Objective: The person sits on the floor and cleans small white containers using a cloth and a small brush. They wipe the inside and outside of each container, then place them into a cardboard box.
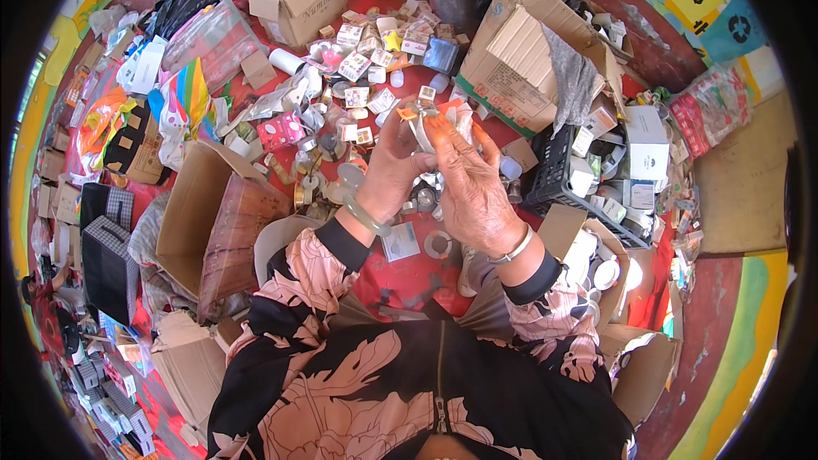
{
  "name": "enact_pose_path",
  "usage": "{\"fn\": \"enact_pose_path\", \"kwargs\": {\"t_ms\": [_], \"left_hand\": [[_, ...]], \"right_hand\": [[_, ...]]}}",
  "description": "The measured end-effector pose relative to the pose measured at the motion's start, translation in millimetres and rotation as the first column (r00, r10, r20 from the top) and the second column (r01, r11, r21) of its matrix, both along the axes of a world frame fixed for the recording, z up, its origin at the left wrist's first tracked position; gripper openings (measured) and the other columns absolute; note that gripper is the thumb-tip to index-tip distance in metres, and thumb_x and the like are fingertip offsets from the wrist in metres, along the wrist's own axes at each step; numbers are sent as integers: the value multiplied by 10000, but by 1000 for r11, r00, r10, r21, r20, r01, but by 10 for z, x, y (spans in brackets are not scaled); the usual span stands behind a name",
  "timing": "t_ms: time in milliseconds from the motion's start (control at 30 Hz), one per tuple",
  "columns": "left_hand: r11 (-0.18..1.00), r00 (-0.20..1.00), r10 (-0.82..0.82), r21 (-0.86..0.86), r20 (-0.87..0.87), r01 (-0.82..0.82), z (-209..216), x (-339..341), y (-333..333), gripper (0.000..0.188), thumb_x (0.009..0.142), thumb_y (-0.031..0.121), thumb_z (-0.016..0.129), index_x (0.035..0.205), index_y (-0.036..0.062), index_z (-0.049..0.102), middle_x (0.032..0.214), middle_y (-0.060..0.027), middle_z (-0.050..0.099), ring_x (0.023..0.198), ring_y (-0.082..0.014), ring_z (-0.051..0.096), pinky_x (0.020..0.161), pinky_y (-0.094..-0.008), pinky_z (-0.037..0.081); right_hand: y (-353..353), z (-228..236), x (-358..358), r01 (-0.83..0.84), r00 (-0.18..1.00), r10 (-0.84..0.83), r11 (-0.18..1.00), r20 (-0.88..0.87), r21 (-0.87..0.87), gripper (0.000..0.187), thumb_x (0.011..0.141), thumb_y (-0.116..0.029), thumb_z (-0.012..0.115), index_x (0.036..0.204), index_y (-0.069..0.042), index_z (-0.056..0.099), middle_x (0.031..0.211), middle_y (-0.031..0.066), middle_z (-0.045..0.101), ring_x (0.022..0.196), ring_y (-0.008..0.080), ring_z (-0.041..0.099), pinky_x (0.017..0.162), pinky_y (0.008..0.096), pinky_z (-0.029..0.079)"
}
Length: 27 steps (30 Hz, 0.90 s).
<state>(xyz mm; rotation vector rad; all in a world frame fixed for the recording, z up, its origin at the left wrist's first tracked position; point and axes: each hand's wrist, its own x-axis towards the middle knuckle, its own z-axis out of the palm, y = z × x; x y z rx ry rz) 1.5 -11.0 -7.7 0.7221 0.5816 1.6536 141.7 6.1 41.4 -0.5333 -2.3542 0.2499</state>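
Raised before my chest, my left hand [394, 172] and my right hand [471, 190] close together round a small white and orange piece of packaging [419, 130]. Bent fingers cover much of it, so its exact kind is unclear. The left fingers grip its left side, while the right fingertips press on it from above and the right. Below and beyond the hands lies a loose heap of small boxes [354, 66], lids and jars on a red floor covering [392, 281]. A flat pale card [400, 241] rests beneath my wrists.
An open carton [300, 0] stands at the far left, a large torn carton [532, 51] at the far right. Beside my right arm are a black crate [545, 175] of boxes and a carton [618, 264] of white pieces. Another open carton [192, 213] stands left.
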Motion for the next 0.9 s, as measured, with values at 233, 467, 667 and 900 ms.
{"fn": "enact_pose_path", "kwargs": {"t_ms": [233,467,667,900], "left_hand": [[999,991,-39,-27,124,43,43,-64,-56,782,718,178,760,1363,113,323,1242,-63,492,1149,-218,494,975,-372,416],[980,934,-199,81,297,183,-30,-110,-5,558,850,191,619,1330,109,346,1247,-80,489,1128,-223,511,933,-387,447],[966,943,-234,-49,235,252,19,-2,-111,678,807,124,668,1374,105,298,1288,-73,457,1178,-215,471,946,-378,434],[987,983,-125,85,-134,138,-145,23,-14,793,742,71,719,1392,79,265,1280,-66,450,1169,-192,462,971,-344,407]], "right_hand": [[49,-25,83,-19,989,6,996,145,86,586,762,2,480,1337,-61,388,1188,81,586,1191,240,492,961,419,283],[106,-65,164,-65,986,37,983,163,173,456,782,-69,501,1238,-92,488,1140,54,616,1174,225,502,998,437,273],[107,-62,143,-14,996,0,986,89,165,381,745,-54,541,1125,-91,544,1093,60,633,1173,213,506,1019,443,270],[123,53,130,86,995,-92,986,33,144,433,651,10,610,1068,-103,572,1034,31,647,1068,182,550,936,405,327]]}}
